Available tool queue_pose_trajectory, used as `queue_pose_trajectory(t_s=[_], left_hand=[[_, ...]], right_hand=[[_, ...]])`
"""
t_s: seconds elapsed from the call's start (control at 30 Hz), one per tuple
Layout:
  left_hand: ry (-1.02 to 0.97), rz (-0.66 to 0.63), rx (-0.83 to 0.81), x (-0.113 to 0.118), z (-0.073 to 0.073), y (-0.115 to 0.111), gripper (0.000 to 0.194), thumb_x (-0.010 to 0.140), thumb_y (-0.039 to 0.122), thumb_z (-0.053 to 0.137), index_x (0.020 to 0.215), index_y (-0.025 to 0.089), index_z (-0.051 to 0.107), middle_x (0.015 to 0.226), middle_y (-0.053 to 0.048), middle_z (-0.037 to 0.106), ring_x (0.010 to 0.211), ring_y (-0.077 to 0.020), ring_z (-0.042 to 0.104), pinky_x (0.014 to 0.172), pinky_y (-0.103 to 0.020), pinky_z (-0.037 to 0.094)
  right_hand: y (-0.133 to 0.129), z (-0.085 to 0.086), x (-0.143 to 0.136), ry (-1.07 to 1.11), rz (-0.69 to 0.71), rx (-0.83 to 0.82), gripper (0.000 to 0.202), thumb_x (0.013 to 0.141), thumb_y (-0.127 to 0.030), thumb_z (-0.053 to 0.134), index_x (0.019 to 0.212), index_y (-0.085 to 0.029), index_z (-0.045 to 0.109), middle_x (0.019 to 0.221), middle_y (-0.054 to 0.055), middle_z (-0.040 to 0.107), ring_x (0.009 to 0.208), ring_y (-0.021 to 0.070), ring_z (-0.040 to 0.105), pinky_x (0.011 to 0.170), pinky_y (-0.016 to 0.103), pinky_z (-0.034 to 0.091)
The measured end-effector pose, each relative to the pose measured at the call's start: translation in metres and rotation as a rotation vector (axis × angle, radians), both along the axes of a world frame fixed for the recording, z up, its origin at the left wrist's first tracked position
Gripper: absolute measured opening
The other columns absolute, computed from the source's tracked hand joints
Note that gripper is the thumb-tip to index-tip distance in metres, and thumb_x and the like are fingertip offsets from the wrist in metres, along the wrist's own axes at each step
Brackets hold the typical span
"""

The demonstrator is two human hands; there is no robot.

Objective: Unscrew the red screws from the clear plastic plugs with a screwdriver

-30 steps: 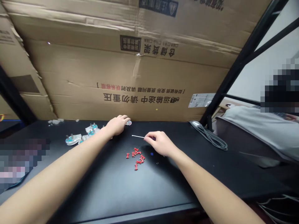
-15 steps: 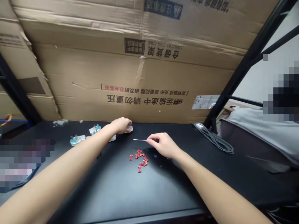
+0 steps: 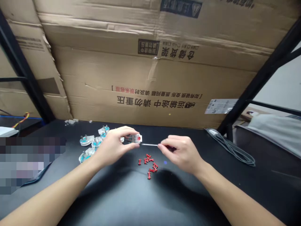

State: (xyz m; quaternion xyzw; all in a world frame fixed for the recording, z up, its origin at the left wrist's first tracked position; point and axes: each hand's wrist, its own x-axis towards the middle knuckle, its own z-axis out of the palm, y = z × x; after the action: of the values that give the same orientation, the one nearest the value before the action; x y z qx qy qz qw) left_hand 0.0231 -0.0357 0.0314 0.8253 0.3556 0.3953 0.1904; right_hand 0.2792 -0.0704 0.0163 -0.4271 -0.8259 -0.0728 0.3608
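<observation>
My left hand (image 3: 119, 142) grips a clear plastic plug (image 3: 135, 138) between thumb and fingers. A red spot shows at the plug's right end. My right hand (image 3: 180, 152) is closed round a screwdriver (image 3: 150, 144), its thin metal shaft pointing left. The tip is close to the lower right edge of the plug; whether they touch I cannot tell. Most of the screwdriver's handle is hidden in the fingers. Below the hands, several small red pieces (image 3: 151, 170) with metal ends lie loosely on the black table (image 3: 131, 197).
Several clear plugs with turquoise inserts (image 3: 87, 140) lie left of my left hand. Small clear bits (image 3: 71, 121) sit at the back left. A coiled grey cable (image 3: 235, 150) rests at the right. Behind stands a cardboard wall (image 3: 94, 72) between black frame posts (image 3: 261, 81).
My left hand has lifted the clear plug off the back of the table and turned it toward the screwdriver. The camera view has shifted left.
</observation>
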Motion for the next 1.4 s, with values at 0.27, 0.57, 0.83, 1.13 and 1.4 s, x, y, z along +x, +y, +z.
queue_pose_trajectory(t_s=[0.27,0.57,0.83,1.13,1.4], left_hand=[[-0.045,-0.059,0.044,-0.004,-0.015,-0.005,0.028,0.079,0.031,0.079,0.105,0.021,0.076,0.106,-0.005,0.073,0.096,-0.0195,0.068,0.088,-0.032,0.055],[-0.076,-0.008,0.027,0.001,-0.018,-0.011,0.030,0.081,0.032,0.077,0.110,0.023,0.076,0.110,-0.004,0.073,0.102,-0.0196,0.067,0.094,-0.030,0.052],[-0.102,-0.028,-0.014,0.001,-0.021,-0.010,0.027,0.083,0.033,0.075,0.109,0.024,0.076,0.109,-0.003,0.075,0.101,-0.0200,0.068,0.094,-0.032,0.053],[-0.080,-0.021,0.123,0.002,-0.023,-0.013,0.027,0.083,0.030,0.076,0.108,0.021,0.074,0.109,-0.005,0.075,0.101,-0.0198,0.069,0.093,-0.031,0.053],[-0.085,0.009,0.200,0.004,-0.022,-0.017,0.029,0.082,0.028,0.077,0.110,0.022,0.073,0.112,-0.004,0.075,0.102,-0.0198,0.070,0.094,-0.031,0.054]], right_hand=[[-0.013,0.000,0.000,0.051,0.007,0.097,0.026,0.092,-0.025,0.057,0.069,-0.018,0.067,0.054,-0.001,0.054,0.047,0.0095,0.044,0.049,0.024,0.035],[-0.015,0.001,-0.002,0.061,-0.019,0.168,0.024,0.088,-0.019,0.062,0.065,-0.016,0.065,0.052,-0.003,0.053,0.045,0.0068,0.043,0.048,0.022,0.033],[-0.014,0.003,0.002,-0.015,-0.108,0.116,0.029,0.089,-0.024,0.062,0.061,-0.018,0.065,0.050,-0.003,0.054,0.043,0.0080,0.046,0.049,0.024,0.034],[-0.020,0.002,-0.003,-0.012,-0.033,0.204,0.029,0.089,-0.022,0.061,0.061,-0.017,0.065,0.049,-0.004,0.048,0.043,0.0074,0.038,0.046,0.024,0.030],[-0.013,0.006,0.000,0.135,-0.074,-0.014,0.029,0.092,-0.025,0.058,0.064,-0.018,0.061,0.053,-0.004,0.056,0.047,0.0073,0.048,0.051,0.021,0.037]])
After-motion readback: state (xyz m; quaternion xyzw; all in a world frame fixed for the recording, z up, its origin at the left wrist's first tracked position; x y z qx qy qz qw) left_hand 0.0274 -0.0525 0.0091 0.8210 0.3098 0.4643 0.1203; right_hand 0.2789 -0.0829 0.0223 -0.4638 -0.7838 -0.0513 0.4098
